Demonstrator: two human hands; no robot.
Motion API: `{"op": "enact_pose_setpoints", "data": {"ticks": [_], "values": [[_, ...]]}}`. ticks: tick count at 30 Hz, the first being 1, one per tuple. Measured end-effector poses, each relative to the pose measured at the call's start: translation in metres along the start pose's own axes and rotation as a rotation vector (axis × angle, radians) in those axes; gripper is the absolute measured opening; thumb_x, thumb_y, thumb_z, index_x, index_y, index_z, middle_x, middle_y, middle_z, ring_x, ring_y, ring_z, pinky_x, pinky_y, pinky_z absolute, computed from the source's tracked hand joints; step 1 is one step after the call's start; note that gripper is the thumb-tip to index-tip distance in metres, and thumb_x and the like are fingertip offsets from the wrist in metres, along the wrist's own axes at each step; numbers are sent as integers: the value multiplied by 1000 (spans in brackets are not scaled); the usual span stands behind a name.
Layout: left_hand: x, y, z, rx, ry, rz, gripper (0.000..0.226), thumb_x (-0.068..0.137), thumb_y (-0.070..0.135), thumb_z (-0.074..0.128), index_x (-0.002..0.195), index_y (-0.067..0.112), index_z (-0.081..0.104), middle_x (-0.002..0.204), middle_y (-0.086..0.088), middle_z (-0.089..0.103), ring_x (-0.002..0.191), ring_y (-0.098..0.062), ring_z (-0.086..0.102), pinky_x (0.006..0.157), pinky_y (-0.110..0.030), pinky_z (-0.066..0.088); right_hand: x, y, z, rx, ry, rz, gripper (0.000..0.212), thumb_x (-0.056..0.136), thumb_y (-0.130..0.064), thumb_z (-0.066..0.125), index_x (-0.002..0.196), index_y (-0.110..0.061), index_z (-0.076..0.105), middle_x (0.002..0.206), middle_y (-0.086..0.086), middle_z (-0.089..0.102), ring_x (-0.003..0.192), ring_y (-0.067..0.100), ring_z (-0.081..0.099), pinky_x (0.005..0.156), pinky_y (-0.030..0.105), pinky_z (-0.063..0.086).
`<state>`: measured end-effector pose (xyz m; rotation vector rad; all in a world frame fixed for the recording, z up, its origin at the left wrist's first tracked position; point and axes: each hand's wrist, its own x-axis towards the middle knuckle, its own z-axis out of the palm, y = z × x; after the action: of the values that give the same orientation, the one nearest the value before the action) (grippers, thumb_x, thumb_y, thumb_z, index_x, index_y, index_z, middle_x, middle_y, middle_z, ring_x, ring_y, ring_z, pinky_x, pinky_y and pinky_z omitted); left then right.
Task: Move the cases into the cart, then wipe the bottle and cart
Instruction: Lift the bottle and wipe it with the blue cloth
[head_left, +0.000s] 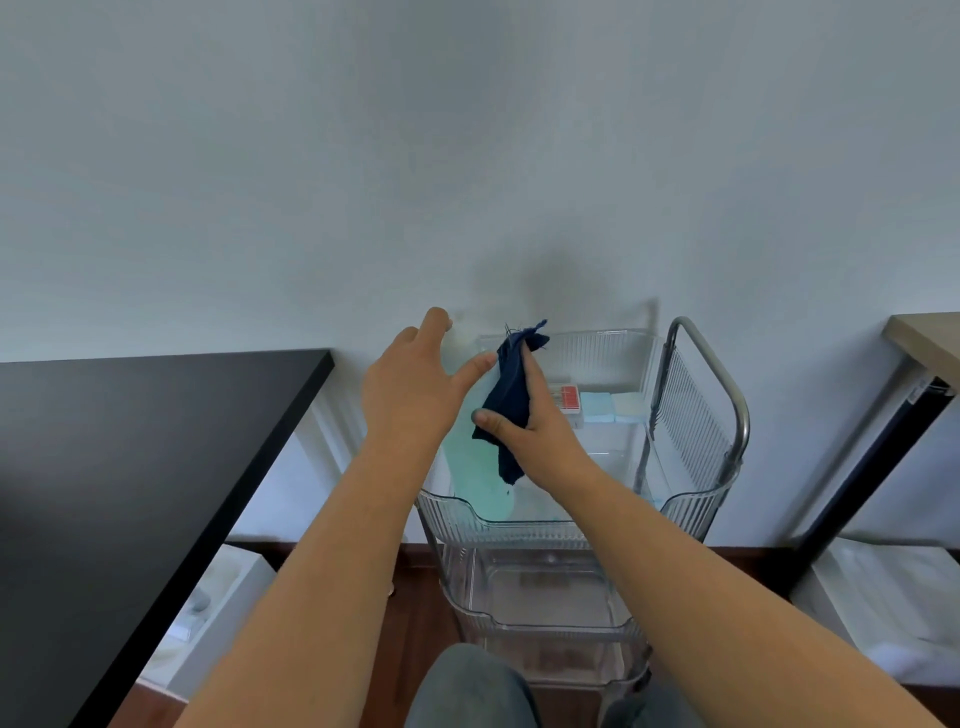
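Note:
A pale mint-green bottle stands tilted in the top tray of the clear ribbed cart. My left hand grips the bottle's upper part, thumb on its right side, and hides the top. My right hand holds a navy cloth pressed against the bottle's side. At the back of the same tray lie a red case, a light blue case and a paler case, side by side.
The cart has a metal handle on its right and clear lower tiers. A black table stands to the left, a wooden-topped table to the right. White boxes sit on the floor. The wall is right behind.

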<state>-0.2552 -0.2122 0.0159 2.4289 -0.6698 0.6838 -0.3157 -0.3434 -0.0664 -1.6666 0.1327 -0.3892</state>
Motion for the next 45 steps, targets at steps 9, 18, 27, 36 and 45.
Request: {"op": "enact_pose_setpoints", "data": {"ticks": [9, 18, 27, 36, 45], "values": [[9, -6, 0, -2, -24, -32, 56, 80, 74, 56, 112, 28, 49, 85, 12, 53, 77, -14, 53, 51, -18, 23, -13, 31, -1, -187, -114, 168, 106, 77, -39, 78, 146, -55, -2, 143, -10, 44, 123, 17, 49, 97, 29, 46], [-12, -9, 5, -148, -16, -129, 55, 89, 67, 48, 134, 37, 39, 117, 3, 60, 94, -15, 58, 66, -28, 39, -6, 25, -11, -290, -139, 164, 99, 78, -33, 78, 149, -47, 12, 140, -6, 50, 111, 14, 55, 82, 17, 47], [-39, 4, 26, -463, -128, -332, 98, 60, 65, 78, 138, 48, 21, 130, 9, 53, 102, -14, 55, 63, -23, 45, -24, 13, -9, -54, -269, 101, 112, 78, -30, 79, 144, -59, -7, 145, -19, 37, 127, 0, 44, 99, 17, 41], [-19, -3, 10, -891, -26, -521, 93, 43, 61, 85, 122, 34, 44, 107, 12, 64, 97, -12, 67, 75, -39, 59, -39, 15, -11, -64, -126, -24, 75, 90, -43, 59, 127, -80, 5, 154, -20, 26, 138, 5, 36, 112, 32, 37], [30, 2, -21, -1251, -302, -238, 63, 57, 38, 82, 115, 20, 64, 97, 2, 75, 88, -18, 74, 59, -32, 58, -37, 4, -46, -384, 112, -328, 82, 77, -69, 60, 140, -66, 7, 157, -24, 10, 139, -11, 15, 111, 24, 28]]}}
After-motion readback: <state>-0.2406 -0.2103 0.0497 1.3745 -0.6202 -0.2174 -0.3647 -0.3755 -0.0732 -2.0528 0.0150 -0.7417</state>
